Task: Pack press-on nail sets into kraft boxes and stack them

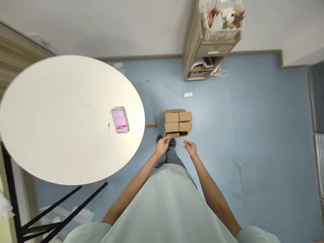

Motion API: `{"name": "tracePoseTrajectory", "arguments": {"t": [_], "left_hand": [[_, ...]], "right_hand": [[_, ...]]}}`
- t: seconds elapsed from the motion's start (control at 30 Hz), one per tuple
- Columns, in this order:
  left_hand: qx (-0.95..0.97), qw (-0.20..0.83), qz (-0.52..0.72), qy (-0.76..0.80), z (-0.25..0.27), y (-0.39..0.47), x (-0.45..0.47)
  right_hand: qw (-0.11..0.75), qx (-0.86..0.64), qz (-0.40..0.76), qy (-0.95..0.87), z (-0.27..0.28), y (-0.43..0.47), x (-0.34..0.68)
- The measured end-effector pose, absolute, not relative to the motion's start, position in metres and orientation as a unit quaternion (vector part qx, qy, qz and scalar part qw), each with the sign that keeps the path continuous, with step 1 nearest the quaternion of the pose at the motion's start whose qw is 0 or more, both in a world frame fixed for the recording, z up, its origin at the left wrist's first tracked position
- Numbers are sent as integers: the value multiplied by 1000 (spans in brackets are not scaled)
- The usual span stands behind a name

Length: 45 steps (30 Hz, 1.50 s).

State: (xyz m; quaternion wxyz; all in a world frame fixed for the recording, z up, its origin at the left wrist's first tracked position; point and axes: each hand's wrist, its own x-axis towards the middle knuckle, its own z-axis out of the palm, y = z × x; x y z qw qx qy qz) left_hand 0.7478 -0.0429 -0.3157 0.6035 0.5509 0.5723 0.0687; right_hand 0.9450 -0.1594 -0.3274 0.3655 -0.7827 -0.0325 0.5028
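We identify the work item as a group of four brown cardboard boxes (172,127), closed, plain-faced and set in two rows of two. They sit in or on a larger open carton (175,110) of the same brown board; its rim shows behind the far row, and a darker gap shows along the near side, below the near row. We locate this assembly on the blue floor (210,135), just beyond the wearer's dark shoes (172,143) and to the right of the white oval tabletop (63,118). We find the left grip (162,145), a bare hand, close to the near left corner of the carton in this view, with its fingers bent forward; from this height we cannot tell whether thumb and fingers meet, or whether they touch the board. We find the right grip (190,148) near the carton's near right corner, visibly apart from it, with the fingers loosely curled and the tips parted over the floor. On the tabletop, near its right edge, we note a pink, pixelated item (120,119), well apart from both grips.
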Motion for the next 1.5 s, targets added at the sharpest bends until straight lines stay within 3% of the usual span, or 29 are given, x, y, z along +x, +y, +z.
{"name": "tracePoseTrajectory", "arguments": {"t": [0.27,0.8,1.13,1.5], "left_hand": [[584,626,113,505,-197,-63,737],[523,561,282,576,-113,-113,646],[471,530,380,594,-73,-144,546],[351,465,508,634,-33,-219,346]], "right_hand": [[454,-736,493,-94,-218,-178,951],[434,-657,563,-252,-153,-152,898],[404,-613,588,-339,-118,-141,783],[374,-554,601,-437,-74,-156,581]]}}
